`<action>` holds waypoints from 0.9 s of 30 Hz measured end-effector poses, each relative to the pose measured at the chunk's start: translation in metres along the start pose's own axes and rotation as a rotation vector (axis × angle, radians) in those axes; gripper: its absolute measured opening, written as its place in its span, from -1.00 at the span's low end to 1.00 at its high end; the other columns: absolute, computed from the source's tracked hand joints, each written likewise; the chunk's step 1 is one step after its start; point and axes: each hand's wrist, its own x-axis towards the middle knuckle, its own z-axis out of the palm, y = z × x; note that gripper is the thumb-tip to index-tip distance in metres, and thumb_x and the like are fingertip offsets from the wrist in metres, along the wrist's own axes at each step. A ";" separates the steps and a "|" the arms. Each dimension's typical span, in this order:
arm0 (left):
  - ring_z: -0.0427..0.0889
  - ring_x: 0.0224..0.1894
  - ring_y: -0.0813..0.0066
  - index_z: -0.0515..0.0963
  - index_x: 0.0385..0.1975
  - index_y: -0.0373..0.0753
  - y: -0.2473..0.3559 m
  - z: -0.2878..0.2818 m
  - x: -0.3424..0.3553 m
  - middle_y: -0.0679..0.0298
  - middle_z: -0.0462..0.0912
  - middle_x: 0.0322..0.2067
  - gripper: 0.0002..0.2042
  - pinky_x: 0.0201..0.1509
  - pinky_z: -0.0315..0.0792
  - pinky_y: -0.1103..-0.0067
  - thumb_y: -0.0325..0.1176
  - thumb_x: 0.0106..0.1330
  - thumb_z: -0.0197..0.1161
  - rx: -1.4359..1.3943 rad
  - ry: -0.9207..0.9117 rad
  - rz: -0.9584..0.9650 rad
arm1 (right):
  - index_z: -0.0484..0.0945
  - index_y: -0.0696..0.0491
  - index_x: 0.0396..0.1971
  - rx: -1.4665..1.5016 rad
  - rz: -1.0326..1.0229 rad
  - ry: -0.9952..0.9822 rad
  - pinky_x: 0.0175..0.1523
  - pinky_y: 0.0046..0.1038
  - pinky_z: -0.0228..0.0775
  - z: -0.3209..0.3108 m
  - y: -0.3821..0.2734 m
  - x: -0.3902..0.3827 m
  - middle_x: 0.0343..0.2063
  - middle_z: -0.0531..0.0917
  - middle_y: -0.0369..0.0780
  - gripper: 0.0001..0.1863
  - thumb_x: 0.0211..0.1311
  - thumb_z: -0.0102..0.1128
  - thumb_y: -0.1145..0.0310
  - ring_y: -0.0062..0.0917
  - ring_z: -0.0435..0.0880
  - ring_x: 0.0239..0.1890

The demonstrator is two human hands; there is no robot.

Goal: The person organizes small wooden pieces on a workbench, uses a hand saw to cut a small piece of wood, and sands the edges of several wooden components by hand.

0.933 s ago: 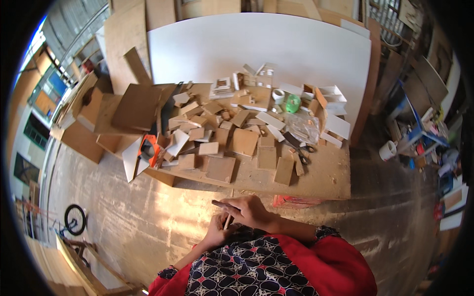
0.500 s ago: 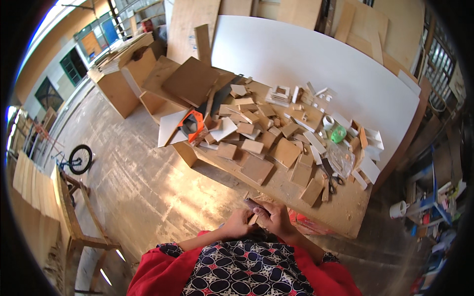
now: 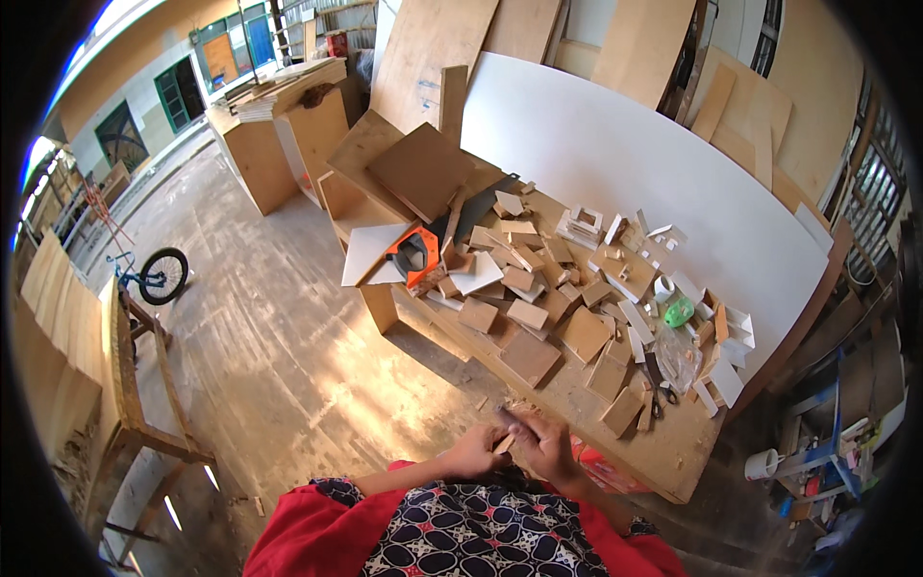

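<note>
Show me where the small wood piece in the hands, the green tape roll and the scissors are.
small wood piece (image 3: pixel 504 443), head view, its middle
green tape roll (image 3: pixel 679 311), head view, its top
scissors (image 3: pixel 657 392), head view, the blades

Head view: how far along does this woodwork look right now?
Done: many cut wood pieces lie spread over the low table. In hand: the left hand and right hand together hold one small wood piece close to the body. Left: cannot tell; loose offcuts and scissors lie untouched.

hands (image 3: pixel 510 450): 2 | green tape roll (image 3: pixel 679 311): 1 | scissors (image 3: pixel 658 396): 1 | bicycle wheel (image 3: pixel 162 275): 1
</note>
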 end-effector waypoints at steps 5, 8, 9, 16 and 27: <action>0.56 -0.40 0.05 0.47 -0.21 -0.35 -0.006 -0.008 0.003 -0.07 0.56 -0.45 -0.66 -0.20 0.44 0.38 -0.34 -0.02 0.17 0.007 -0.011 -0.059 | 0.58 0.04 0.00 -0.032 0.063 -0.003 -0.40 -0.44 0.43 0.009 -0.001 0.004 -0.47 0.66 -0.07 -0.70 0.28 0.13 0.38 -0.36 0.66 -0.50; 0.58 -0.37 0.15 0.47 -0.23 -0.35 -0.028 -0.001 0.000 -0.05 0.56 -0.44 -0.68 -0.18 0.43 0.40 -0.36 -0.02 0.17 -0.141 0.128 0.216 | 0.59 0.00 0.01 -0.013 -0.037 -0.020 -0.43 -0.45 0.42 0.014 -0.021 0.008 -0.45 0.67 -0.09 -0.70 0.29 0.12 0.38 -0.39 0.66 -0.52; 0.58 -0.36 0.18 0.47 -0.23 -0.35 -0.022 -0.009 -0.001 -0.04 0.56 -0.43 -0.68 -0.18 0.43 0.40 -0.37 -0.01 0.16 -0.101 0.046 0.115 | 0.59 0.00 0.01 -0.021 -0.040 -0.033 -0.43 -0.45 0.42 0.015 -0.024 0.010 -0.45 0.68 -0.10 -0.70 0.29 0.11 0.38 -0.39 0.65 -0.52; 0.55 -0.33 0.26 0.46 -0.23 -0.33 -0.030 -0.019 -0.013 0.04 0.56 -0.40 -0.70 -0.18 0.40 0.43 -0.40 0.00 0.15 -0.257 0.083 0.214 | 0.59 -0.01 0.00 -0.059 -0.020 -0.049 -0.38 -0.46 0.48 0.034 -0.034 0.018 -0.47 0.68 -0.11 -0.70 0.26 0.14 0.38 -0.36 0.69 -0.47; 0.46 -0.50 0.26 0.44 -0.22 -0.31 -0.050 -0.055 -0.043 0.05 0.45 -0.56 -0.68 -0.34 0.33 0.38 -0.37 -0.02 0.21 -0.065 0.009 0.014 | 0.61 0.03 -0.09 -0.161 0.072 -0.023 -0.45 -0.38 0.46 0.071 -0.027 0.036 -0.53 0.66 -0.09 -0.74 0.25 0.15 0.31 -0.28 0.69 -0.50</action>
